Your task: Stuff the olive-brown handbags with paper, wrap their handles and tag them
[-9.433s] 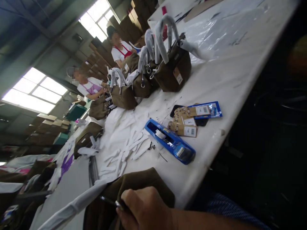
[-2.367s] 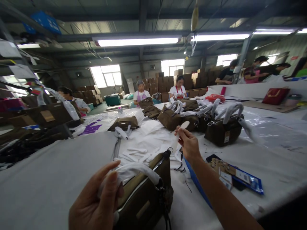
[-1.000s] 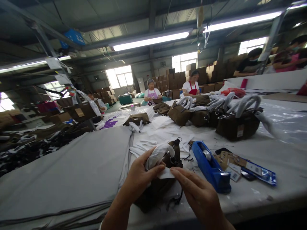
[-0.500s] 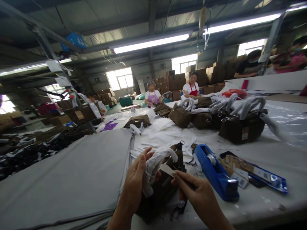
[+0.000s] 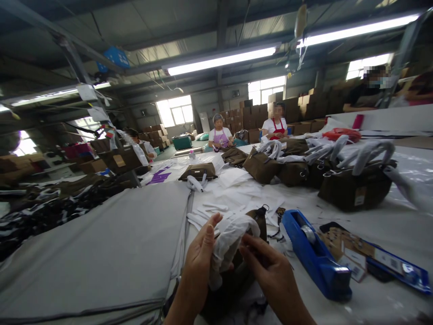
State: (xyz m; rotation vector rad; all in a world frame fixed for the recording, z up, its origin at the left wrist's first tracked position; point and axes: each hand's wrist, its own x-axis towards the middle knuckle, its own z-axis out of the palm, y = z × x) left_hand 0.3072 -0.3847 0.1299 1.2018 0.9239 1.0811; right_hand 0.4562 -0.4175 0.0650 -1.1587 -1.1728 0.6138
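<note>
A dark olive handbag (image 5: 257, 220) stands on the table in front of me. White wrapping covers its arched handle (image 5: 233, 232). My left hand (image 5: 198, 259) curls round the left side of this handle, thumb up and fingertips showing behind it. On the handle's right side, my right hand (image 5: 267, 259) pinches at the inner edge of the white wrapping. A separate strip cannot be told apart from the wrapping there. A blue tape dispenser (image 5: 316, 257) lies just right of my right hand. The lower part of the bag is dark and partly covered by my hands.
Loose white sheets (image 5: 233, 192) and strips lie behind the bag. Several olive bags (image 5: 355, 185) with wrapped handles stand at the back right. Brown tags (image 5: 348, 241) and a blue packet (image 5: 402, 271) lie at right. Grey fabric (image 5: 94, 243) spreads at left. Co-workers sit beyond.
My right hand has brought the pale strip in against the handle, where it no longer shows separately. My left hand keeps hold of the handle. The view has shifted slightly left.
</note>
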